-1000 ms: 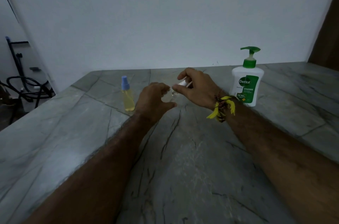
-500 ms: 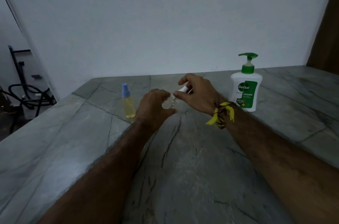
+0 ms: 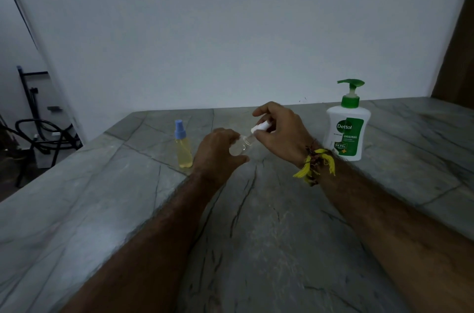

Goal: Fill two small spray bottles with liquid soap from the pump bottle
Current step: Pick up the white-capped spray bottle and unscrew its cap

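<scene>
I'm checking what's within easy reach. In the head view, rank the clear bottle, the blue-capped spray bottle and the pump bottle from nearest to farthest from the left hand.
1. Clear bottle: gripped in the left hand.
2. Blue-capped spray bottle: standing just to its left.
3. Pump bottle: far right, beyond the right hand.

left hand (image 3: pixel 218 151) grips clear spray bottle (image 3: pixel 239 146) | right hand (image 3: pixel 280 133) pinches white spray cap (image 3: pixel 260 127) just above its neck | yellow-filled spray bottle (image 3: pixel 183 144) left | pump bottle (image 3: pixel 346 125) right | marble counter (image 3: pixel 256 235)

Dim room, white wall (image 3: pixel 230 30), grey veined marble counter (image 3: pixel 269 248)
</scene>
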